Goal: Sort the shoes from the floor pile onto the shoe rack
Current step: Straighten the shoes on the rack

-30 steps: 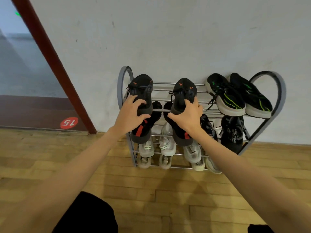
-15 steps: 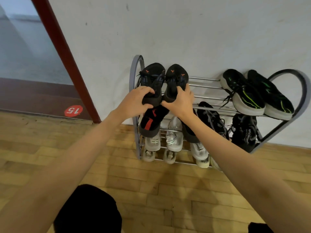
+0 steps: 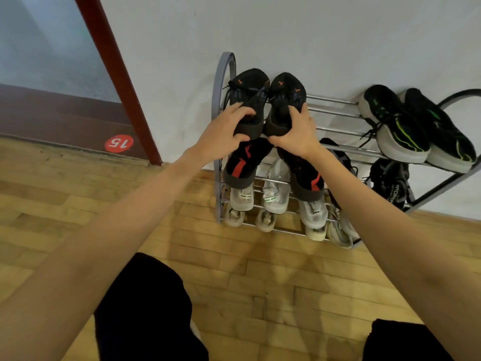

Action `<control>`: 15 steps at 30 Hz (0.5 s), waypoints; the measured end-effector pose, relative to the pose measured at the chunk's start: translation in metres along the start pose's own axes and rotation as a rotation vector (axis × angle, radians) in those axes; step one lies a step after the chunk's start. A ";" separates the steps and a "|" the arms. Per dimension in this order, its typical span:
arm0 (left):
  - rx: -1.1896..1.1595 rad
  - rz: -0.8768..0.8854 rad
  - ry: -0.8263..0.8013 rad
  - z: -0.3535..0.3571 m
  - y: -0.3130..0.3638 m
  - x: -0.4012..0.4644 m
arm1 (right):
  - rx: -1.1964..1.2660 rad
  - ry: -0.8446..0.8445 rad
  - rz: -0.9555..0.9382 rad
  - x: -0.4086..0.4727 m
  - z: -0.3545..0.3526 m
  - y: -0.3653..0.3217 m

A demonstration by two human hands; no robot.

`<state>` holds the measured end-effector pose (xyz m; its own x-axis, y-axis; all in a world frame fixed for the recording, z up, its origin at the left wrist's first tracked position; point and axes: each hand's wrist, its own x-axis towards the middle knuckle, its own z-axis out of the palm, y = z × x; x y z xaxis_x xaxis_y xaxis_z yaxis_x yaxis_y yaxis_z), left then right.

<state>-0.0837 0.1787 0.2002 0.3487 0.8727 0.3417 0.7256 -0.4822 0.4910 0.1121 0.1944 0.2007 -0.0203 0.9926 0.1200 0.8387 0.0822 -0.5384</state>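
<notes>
**Black pair held at top-left of rack**

Both hands were on a black pair with orange marks, at the left end of the rack's (image 3: 335, 110) top tier. Left hand (image 3: 223, 134) had its grip clamped on the heel of the left shoe (image 3: 250, 95), fingers curled over the collar, thumb under the heel. Right hand (image 3: 296, 134) gripped the heel of the right shoe (image 3: 286, 97) the same way, fingers over the opening. The two shoes were side by side and touching, toes against the wall (image 3: 286, 29), heels toward the person. Couldn't tell whether their soles were fully down on the bars or partly carried by the hands.

Right end of the top tier: black-green pair (image 3: 416, 128), side by side, white soles, toes toward the wall. Bare bars between the two pairs.

Second tier: black-red pair (image 3: 242, 165) below the hands, heels hanging out over the front, and two more dark shoes (image 3: 390, 183) to the right, one partly hidden by the right forearm. Lower tiers: several white shoes (image 3: 276, 188), heels out; exact count was unclear.

The rack stood on a wood floor (image 3: 78, 204) against the wall. To its left was a red door frame (image 3: 119, 79), with a red "15" sticker (image 3: 119, 143) near its base. Black shorts (image 3: 145, 308) showed at the bottom edge.
</notes>
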 end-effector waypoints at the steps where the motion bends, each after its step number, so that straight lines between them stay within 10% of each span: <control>1: 0.019 -0.014 0.034 0.004 0.001 -0.005 | 0.046 0.013 -0.029 -0.007 0.001 0.002; 7: 0.120 0.094 0.422 0.035 -0.010 -0.051 | 0.128 0.317 -0.222 -0.083 0.023 0.041; 15: 0.305 0.053 -0.295 0.088 -0.039 -0.063 | -0.345 0.027 0.036 -0.101 0.053 0.109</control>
<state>-0.0823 0.1492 0.0887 0.5127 0.8534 0.0942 0.8290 -0.5206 0.2042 0.1766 0.1079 0.0855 0.0233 0.9912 0.1304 0.9732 0.0073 -0.2297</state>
